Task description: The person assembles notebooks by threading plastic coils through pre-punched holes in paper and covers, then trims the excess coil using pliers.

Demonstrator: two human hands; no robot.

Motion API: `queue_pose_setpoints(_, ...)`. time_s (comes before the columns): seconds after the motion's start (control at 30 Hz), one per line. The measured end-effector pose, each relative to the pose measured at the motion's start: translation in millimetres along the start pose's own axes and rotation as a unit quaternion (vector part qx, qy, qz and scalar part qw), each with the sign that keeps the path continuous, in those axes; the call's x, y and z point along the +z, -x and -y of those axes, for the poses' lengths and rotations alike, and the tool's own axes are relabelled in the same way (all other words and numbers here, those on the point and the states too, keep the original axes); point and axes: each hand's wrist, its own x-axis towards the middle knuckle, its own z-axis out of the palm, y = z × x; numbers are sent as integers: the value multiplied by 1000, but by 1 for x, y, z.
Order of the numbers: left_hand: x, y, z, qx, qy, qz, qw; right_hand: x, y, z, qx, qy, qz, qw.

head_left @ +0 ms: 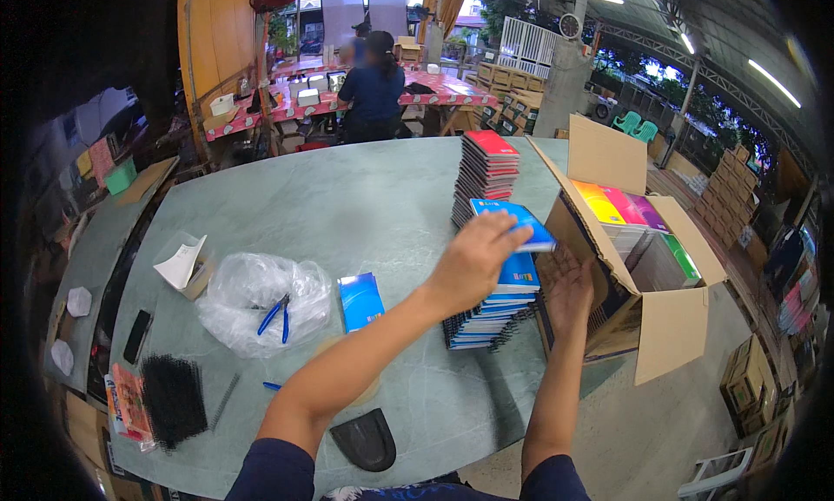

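Note:
My left hand (478,260) is closed on a blue notebook (514,216), its fingers over the cover. The notebook is tilted above a tall stack of blue spiral notebooks (491,323), whose black coils show along the sides. Close to the right side of that stack is my right hand (566,286), palm turned inward and fingers apart, beside the cardboard box (569,227). Behind the blue stack rises a stack of red spiral notebooks (485,175). Inside the open box are notebooks with yellow, magenta and green covers (621,207).
On the green table (261,188) lie a single blue notebook (360,301), a clear plastic bag (252,306) with blue-handled cutters (274,317), black spiral coils (174,401), a phone (137,336) and a black pad (363,440). A person (375,88) sits farther back.

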Motion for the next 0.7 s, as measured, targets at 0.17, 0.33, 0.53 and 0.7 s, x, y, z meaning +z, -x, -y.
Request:
queue_pose_setpoints(0.17, 36, 31, -7, -29, -30, 145, 989, 11, 9, -6, 35, 128, 129, 983)
queue_pose_setpoints(0.33, 17, 33, 1, -131, -16, 21, 991, 24, 29, 0, -13, 218, 95, 971)
queue_pose_setpoints(0.53, 30, 60, -1, -214, 69, 50, 973, 36, 51, -7, -169, 393, 77, 900)
queue_pose_setpoints(0.7, -7, 81, 26, -266, 48, 47, 962, 17, 52, 8, -165, 428, 80, 885)
